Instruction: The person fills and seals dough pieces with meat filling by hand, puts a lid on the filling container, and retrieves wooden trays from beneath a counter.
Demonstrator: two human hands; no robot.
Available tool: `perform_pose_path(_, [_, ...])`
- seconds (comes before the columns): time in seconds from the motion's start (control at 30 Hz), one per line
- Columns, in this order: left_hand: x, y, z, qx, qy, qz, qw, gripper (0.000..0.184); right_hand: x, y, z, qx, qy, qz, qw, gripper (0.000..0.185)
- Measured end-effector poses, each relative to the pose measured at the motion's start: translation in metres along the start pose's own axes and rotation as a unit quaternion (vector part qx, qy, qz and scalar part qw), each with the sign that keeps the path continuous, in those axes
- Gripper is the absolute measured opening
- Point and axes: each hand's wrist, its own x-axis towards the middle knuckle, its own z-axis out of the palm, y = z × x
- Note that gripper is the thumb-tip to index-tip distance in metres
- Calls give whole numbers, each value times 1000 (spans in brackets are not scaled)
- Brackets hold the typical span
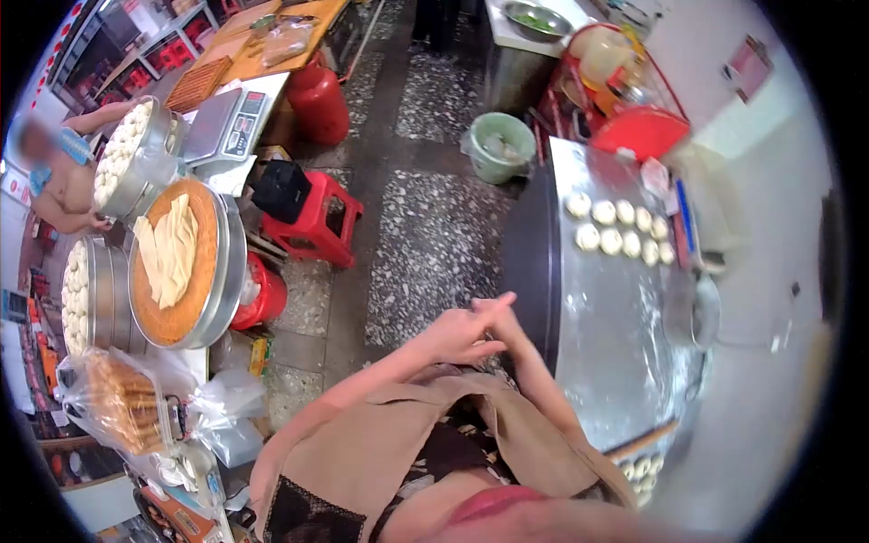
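Observation:
My hands meet in front of my apron, above the speckled floor. My left hand point(457, 337) reaches across to my right hand point(498, 317) and touches it, with the thumb and a finger stretched apart. I see no object in it. The fingers of my right hand are mostly hidden behind the left. To the right is a flat metal griddle point(606, 335), nearest to my right hand. Two rows of round white buns point(611, 242) sit on its far part.
At left, a round board point(204, 271) bears folded dough strips point(167, 249), beside steamers of buns point(127, 154) touched by another person point(68, 181). A red stool point(321, 217), red gas cylinder point(319, 104), scale point(213, 127) and green bucket point(501, 149) stand farther off.

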Motion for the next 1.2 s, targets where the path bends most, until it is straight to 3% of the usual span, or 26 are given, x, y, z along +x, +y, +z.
perform_pose_path(0.03, [24,-11,-19,14,2,32,999,69,19,-20,-19,-91,-22,-87,992,25])
perform_pose_path(0.1, [79,-37,-56,-35,111,144,983,61,52,-51,-42,69,120,27,990,26])
perform_pose_path(0.17, [136,-78,-102,-24,136,105,985,57,100,-27,-97,47,197,109,973,29])
perform_pose_path(0.27, [206,-150,-169,67,141,-6,988,52,184,-18,-161,185,271,142,934,26])
perform_pose_path(0.37, [228,-215,-234,146,134,-103,975,48,301,-48,-195,129,241,166,948,26])
perform_pose_path(0.4, [225,-224,-254,143,142,-138,970,45,348,-55,-197,176,191,109,959,25])
perform_pose_path(0.47, [220,-246,-287,104,184,-217,953,40,444,-120,-173,136,159,89,974,23])
perform_pose_path(0.53, [211,-273,-310,60,229,-298,925,37,541,-170,-150,62,62,51,995,25])
perform_pose_path(0.63, [206,-336,-343,84,250,-402,877,37,677,-223,-102,71,-60,15,996,20])
perform_pose_path(0.77, [248,-408,-427,68,284,-433,853,37,824,-256,-59,23,-175,-17,984,21])
perform_pose_path(0.93, [365,-544,-590,165,248,-370,880,32,965,-267,-67,-21,-152,90,984,18])
perform_pose_path(1.03, [488,-585,-715,204,294,-187,915,29,1028,-298,-109,-45,-129,97,986,15])
perform_pose_path(1.2, [686,-643,-873,149,290,-18,945,32,1164,-317,-181,-3,50,137,989,13])
